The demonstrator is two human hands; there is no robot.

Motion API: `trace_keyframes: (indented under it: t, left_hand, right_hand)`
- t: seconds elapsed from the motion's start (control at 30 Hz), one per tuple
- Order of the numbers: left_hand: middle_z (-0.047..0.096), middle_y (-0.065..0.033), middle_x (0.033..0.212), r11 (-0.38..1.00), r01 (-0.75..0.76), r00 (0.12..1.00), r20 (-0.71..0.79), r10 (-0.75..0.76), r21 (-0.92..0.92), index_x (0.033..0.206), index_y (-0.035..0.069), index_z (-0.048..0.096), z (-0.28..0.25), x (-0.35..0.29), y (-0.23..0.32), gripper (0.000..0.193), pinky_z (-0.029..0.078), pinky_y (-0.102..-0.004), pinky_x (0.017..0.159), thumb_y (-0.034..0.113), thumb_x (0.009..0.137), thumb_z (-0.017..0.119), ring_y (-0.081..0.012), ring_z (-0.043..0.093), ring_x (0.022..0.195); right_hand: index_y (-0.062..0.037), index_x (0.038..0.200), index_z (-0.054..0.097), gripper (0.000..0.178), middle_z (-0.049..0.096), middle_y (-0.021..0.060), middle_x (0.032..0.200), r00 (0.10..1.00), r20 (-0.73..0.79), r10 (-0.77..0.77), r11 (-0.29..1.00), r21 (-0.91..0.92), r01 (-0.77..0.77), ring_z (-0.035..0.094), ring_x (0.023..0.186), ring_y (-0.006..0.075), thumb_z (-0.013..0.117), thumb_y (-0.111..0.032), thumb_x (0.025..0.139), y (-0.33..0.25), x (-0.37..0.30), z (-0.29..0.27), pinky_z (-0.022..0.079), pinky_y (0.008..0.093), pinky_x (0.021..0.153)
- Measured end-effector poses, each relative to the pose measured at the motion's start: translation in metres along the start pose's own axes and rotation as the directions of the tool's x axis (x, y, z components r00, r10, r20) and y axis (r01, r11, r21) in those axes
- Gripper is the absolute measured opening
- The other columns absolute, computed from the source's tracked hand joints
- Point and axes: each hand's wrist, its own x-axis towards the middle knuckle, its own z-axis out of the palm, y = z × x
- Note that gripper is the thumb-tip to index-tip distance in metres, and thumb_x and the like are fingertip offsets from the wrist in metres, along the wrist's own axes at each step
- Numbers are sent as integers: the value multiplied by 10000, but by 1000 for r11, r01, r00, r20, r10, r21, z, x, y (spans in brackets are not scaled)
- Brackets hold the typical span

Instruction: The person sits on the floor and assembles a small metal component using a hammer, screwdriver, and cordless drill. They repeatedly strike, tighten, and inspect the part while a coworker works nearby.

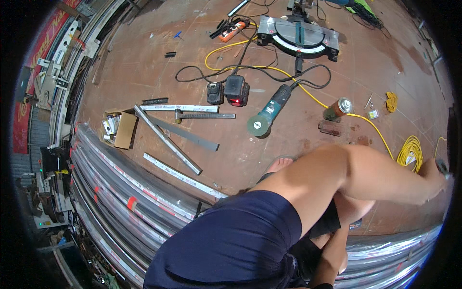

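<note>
I see the left hand (pixel 430 181) with its fingers wrapped around a dark object (pixel 442 167), near a yellow coil (pixel 409 150); the right hand is mostly hidden, its grip unclear. Grinder (pixel 272 109) and miter saw (pixel 299 37) rest on reddish flooring (pixel 149 77) beside wrapped metal bars (pixel 118 178).

This wide fisheye view looks steeply down from my head: my navy clothing (pixel 226 236) sits close at lower centre; the floor (pixel 134 72) extends farther off toward the top.
</note>
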Motion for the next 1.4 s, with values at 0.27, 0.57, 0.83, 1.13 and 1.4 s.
trace_keyframes:
  t: [0.27,0.57,0.83,1.13,1.4]
  left_hand:
    - [709,-269,1412,998,47,989,141,-52,40,1357,34,588,-18,-5,14,412,553,-553,1121,107,982,741,-449,703,1359]
    - [772,-224,1268,975,-58,989,145,27,217,1323,36,670,-98,21,36,661,625,-513,1017,146,747,974,-401,766,1236]
    - [826,-230,1221,981,-65,992,117,44,184,1199,4,761,-146,50,53,575,649,-485,972,124,690,1000,-398,815,1149]
    - [854,-201,1028,984,-166,977,150,154,71,987,-33,820,-152,57,54,364,645,-455,836,112,708,1003,-310,819,931]
    - [726,-88,815,927,-303,895,399,197,222,906,-15,823,-173,75,37,306,522,-383,582,193,797,1019,-189,663,647]
  right_hand:
    - [7,1472,663,719,783,249,1367,996,-91,26,999,35,-23,742,1270,457,921,-384,926,-20,-17,-10,596,497,1097]
    - [8,1514,620,774,758,237,1421,989,-149,9,991,134,11,717,1319,452,932,-378,921,-67,-6,25,588,493,1122]
    - [10,1552,581,824,736,226,1468,988,-146,-45,975,208,75,695,1363,447,941,-374,917,-116,5,53,581,489,1145]
    - [11,1594,538,883,711,213,1522,993,-108,-53,839,534,103,669,1412,441,952,-369,912,-194,33,95,573,485,1170]
    - [-3,1532,557,940,667,215,1529,987,-159,-37,896,432,103,651,1406,438,1052,-108,740,-201,36,117,510,505,1253]
